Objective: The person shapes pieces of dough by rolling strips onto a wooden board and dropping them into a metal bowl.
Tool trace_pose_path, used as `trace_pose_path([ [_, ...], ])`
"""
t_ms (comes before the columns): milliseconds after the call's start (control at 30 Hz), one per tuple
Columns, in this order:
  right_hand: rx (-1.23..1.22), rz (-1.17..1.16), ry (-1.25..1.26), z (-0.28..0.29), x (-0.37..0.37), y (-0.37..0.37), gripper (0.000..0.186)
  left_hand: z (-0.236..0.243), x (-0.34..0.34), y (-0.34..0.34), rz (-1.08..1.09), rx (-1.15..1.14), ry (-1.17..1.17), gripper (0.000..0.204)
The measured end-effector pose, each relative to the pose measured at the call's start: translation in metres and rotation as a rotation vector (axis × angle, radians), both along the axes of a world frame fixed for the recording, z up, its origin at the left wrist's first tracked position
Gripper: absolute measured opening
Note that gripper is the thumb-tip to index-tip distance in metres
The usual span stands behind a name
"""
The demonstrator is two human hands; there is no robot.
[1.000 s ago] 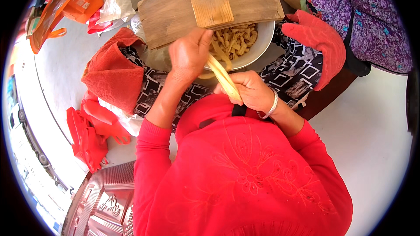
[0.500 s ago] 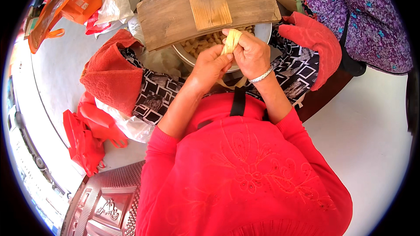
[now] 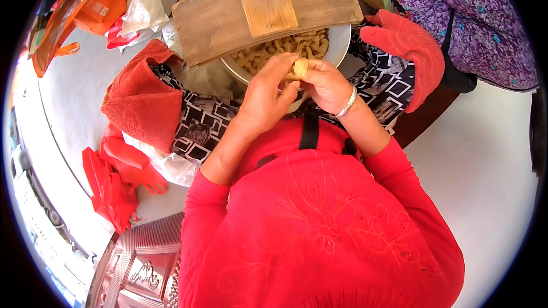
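Head view looks down on a person in a red long-sleeved top; left hand and right hand meet over the near rim of a round metal bowl; both pinch a small pale-yellow rolled lump of dough between fingertips, left fingers curled over it from the left, right fingers closed on it from the right, hands touching each other; silver bracelet sits on the right wrist; bowl holds a heap of pale-yellow curled dough pieces; wide curved wooden board lies across the far side of the bowl, with a lighter wooden block on top of it; black-and-white patterned cloth lies under the bowl; folded orange-red cloth sits left of the hands; red plastic bags lie lower left; orange bag at top left; second person in purple flowered clothing sits at top right, well apart from the hands.
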State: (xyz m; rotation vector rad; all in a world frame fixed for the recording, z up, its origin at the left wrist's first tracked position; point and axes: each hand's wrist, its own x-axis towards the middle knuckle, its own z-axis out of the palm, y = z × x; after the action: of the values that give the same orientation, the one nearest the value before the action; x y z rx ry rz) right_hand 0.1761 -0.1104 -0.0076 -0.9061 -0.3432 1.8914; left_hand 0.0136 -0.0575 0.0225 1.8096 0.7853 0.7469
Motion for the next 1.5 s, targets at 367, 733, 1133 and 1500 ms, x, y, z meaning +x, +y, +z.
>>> trace_pose_path([
  [367,0.614,-0.388,-1.178,0.011,-0.017,0.011,0.007,-0.025,0.008,-0.002,0.174,-0.692,-0.070,0.027],
  [733,0.497,-0.243,-0.854,0.024,0.026,0.027,0.036,0.003,-0.033,-0.002,0.069,0.318,0.374,0.008],
  [1133,0.423,0.365,-0.736,0.047,0.043,0.048,0.018,0.018,-0.021,0.046,-0.191,-0.387,0.177,0.018],
  [1500,0.486,-0.103,-1.117,0.017,0.022,0.088,0.013,-0.017,-0.012,0.099,0.172,-0.563,-0.061,0.013],
])
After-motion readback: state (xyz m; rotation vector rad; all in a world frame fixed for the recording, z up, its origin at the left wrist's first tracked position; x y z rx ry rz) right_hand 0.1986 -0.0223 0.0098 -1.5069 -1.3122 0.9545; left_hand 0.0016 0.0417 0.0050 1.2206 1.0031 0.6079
